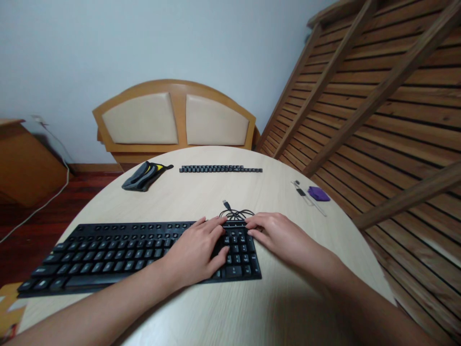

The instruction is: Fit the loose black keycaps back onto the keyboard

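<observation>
A black keyboard (118,250) lies across the near part of a round light-wood table (223,197). My left hand (198,252) rests flat on its right section, fingers stretched toward the top edge near the number pad. My right hand (279,235) lies at the keyboard's upper right corner, fingers extended and touching that edge. Nothing is held in either hand. The keyboard's coiled black cable with its USB plug (234,211) sits just beyond my fingertips.
A row of loose black keycaps (220,168) lies at the far side of the table. A grey and yellow pouch (144,176) sits far left. A purple object (318,193) and small tools (304,193) lie at the right. A wooden chair (173,120) stands behind, and slatted wooden frames (378,110) lean at the right.
</observation>
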A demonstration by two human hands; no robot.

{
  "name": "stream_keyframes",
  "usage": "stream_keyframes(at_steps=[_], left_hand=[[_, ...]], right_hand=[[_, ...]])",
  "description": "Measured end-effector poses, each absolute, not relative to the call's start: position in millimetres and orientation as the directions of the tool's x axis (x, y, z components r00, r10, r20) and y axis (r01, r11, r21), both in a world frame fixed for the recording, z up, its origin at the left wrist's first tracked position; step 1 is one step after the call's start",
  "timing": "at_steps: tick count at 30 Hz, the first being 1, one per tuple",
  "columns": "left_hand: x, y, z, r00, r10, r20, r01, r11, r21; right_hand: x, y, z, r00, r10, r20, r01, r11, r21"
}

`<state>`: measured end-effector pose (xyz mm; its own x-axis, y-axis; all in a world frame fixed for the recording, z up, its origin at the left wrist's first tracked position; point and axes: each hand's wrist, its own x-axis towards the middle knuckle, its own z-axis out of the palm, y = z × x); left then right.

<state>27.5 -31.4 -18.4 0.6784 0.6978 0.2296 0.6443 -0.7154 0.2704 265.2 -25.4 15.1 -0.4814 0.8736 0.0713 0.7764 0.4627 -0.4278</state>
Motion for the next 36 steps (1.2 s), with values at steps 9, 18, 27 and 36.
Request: stream_keyframes(at_steps=[9, 18, 27, 36], left_hand=[[26.9, -30.6, -18.8, 0.678, 0.691, 0.252, 0.631, -0.722, 0.283], [26.2, -30.4, -21.3, 0.672, 0.693, 0.261, 0.627, -0.72, 0.298], [27.1, -29.6, -21.4, 0.662, 0.703, 0.259, 0.629, -0.71, 0.316], [26.6, -29.8, -20.8, 0.664, 0.705, 0.25, 0.631, -0.707, 0.318]], right_hand=[[297.3, 22.2, 2.3, -0.191, 0.954, 0.233, 0.864, 0.275, -0.421], [333.8, 123.3, -20.6, 0.03, 0.968, 0.25, 0.971, 0.03, -0.235], [338.5, 172.3, -39.7, 0.121, 0.969, 0.218, 0.983, -0.086, -0.163], [336.2, 170.9, -37.8, 0.135, 0.97, 0.204, 0.984, -0.107, -0.143]])
